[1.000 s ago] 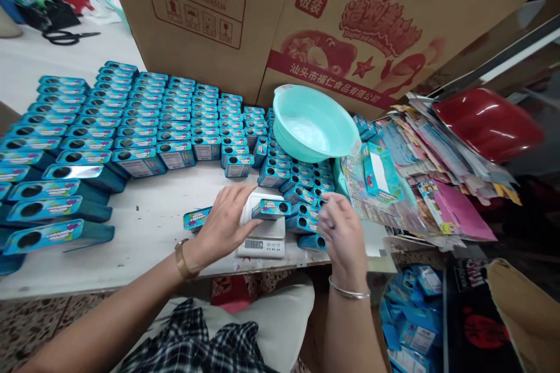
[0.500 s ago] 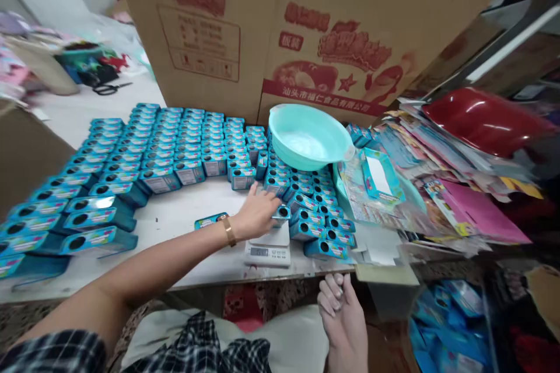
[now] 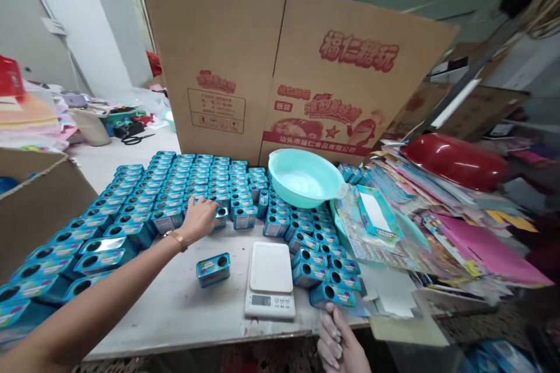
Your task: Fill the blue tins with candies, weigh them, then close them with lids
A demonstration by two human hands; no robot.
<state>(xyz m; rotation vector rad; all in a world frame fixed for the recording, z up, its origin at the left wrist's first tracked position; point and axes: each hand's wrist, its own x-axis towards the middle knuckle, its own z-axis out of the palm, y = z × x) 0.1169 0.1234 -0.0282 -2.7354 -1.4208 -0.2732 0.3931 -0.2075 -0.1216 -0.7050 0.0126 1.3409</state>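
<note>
My left hand (image 3: pixel 199 222), wearing a gold band at the wrist, grips a small blue printed box (image 3: pixel 221 219) with a dark round spot on top. It is at the front of the rows of similar blue boxes (image 3: pixel 168 220). Alone on the table, in front of that hand, stands another blue box (image 3: pixel 213 270). A white digital scale (image 3: pixel 271 268) has nothing on its plate; its display is too small to read. My right hand (image 3: pixel 340 342) is at the table's front edge, fingers curled with nothing visible in them, close to the nearest box (image 3: pixel 331 295) of the right-hand group.
A turquoise basin (image 3: pixel 301 186) rests behind the right-hand boxes. A large cardboard carton (image 3: pixel 227 41) stands at the back. Stacked printed sheets (image 3: pixel 420 198) and a red bowl-like thing (image 3: pixel 455 160) lie on the right. An open carton (image 3: pixel 39 210) is at the left.
My left hand has carried a blue box from the scale leftward to the rows. The scale plate is now bare. The view has tilted up, and my right hand remains near the table edge.
</note>
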